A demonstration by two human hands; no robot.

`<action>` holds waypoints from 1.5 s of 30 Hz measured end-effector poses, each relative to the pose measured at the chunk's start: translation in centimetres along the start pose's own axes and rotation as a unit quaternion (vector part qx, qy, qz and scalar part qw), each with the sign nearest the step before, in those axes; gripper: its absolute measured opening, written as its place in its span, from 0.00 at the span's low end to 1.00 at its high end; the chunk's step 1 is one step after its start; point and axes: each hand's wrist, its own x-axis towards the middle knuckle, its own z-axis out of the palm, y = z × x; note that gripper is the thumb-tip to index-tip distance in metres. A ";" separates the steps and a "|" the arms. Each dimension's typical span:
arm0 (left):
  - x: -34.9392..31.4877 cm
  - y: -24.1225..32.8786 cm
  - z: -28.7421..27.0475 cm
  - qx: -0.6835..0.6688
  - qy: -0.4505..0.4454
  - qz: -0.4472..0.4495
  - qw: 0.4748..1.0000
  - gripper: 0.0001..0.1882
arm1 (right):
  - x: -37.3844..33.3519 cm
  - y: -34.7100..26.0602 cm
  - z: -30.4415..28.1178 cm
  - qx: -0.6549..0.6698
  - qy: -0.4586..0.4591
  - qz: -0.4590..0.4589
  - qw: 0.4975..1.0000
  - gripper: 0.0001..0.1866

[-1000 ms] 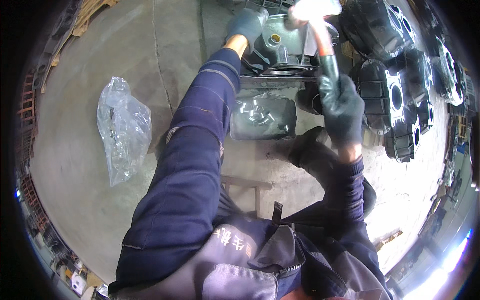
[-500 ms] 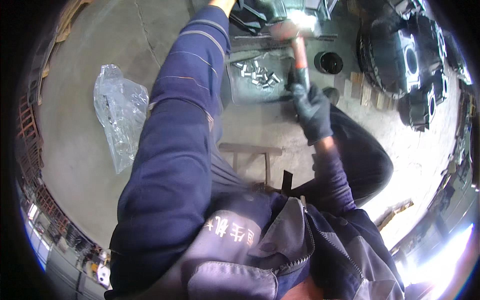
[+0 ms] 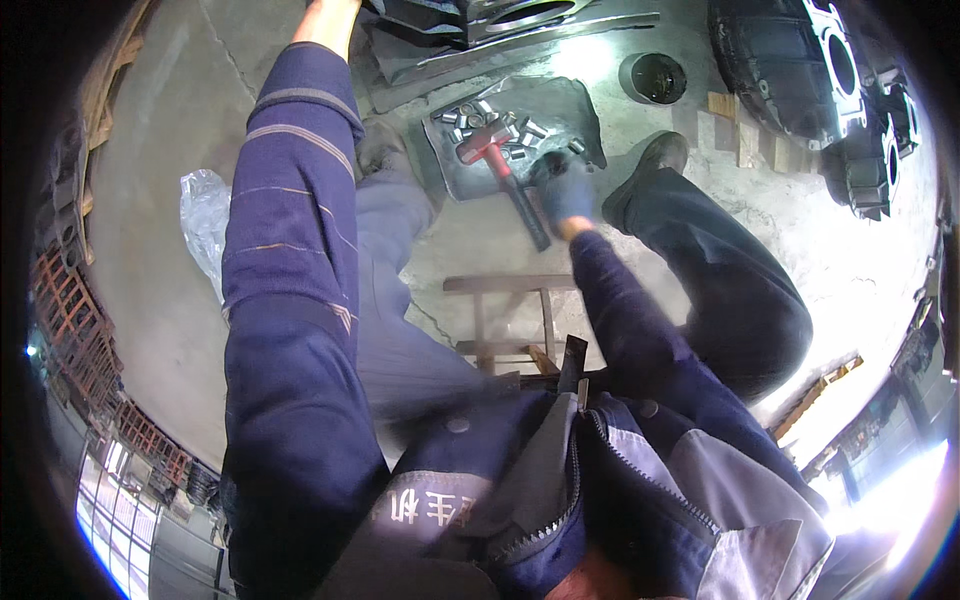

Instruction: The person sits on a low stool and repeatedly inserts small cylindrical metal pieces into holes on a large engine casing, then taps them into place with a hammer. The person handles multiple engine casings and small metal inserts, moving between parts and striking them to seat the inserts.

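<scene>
My right hand (image 3: pixel 565 185), in a dark glove and smeared by motion, is over the right part of a grey, flat tray or sheet (image 3: pixel 455 178) on the floor. Its fingers do not show clearly. Beside it lies a hammer (image 3: pixel 513 192) with a red-and-black handle, its head among several short, shiny metal cylinders (image 3: pixel 535 129). One small dark piece (image 3: pixel 577 146) sits by the fingertips. My left forearm (image 3: pixel 300 130) reaches up to the top edge, where only bare wrist shows; the hand is cut off. Near it stands a dark metal casting (image 3: pixel 525 14) with a round opening.
A dark round can (image 3: pixel 658 78) stands right of the tray. Large black castings (image 3: pixel 770 70) rest on wooden blocks (image 3: pixel 748 145) at the far right. A small stool-like frame (image 3: pixel 510 285) is between my legs. Clear plastic (image 3: pixel 203 220) lies left.
The raised hammer is now down on the tray, out of my right hand. That hand has moved lower and left. My view has shifted, and the left wrist appears farther left.
</scene>
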 end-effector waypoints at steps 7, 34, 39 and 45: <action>0.9 -1.2 0.8 -0.008 0.020 -0.006 1.000 0.30 | 9.0 -0.7 2.2 -0.254 -0.072 -0.123 0.956 0.16; -2.0 2.7 -1.8 -0.029 -0.050 -0.042 0.997 0.32 | 7.5 -29.4 -14.2 0.290 -0.037 -0.434 0.852 0.22; -1.6 2.3 -1.1 -0.037 -0.051 -0.049 0.997 0.33 | 9.5 -29.5 -13.2 0.115 0.024 -0.492 0.863 0.20; -1.7 2.3 -0.6 0.047 -0.019 0.062 0.997 0.33 | 8.2 -23.2 -12.4 -0.019 0.214 -0.547 0.809 0.22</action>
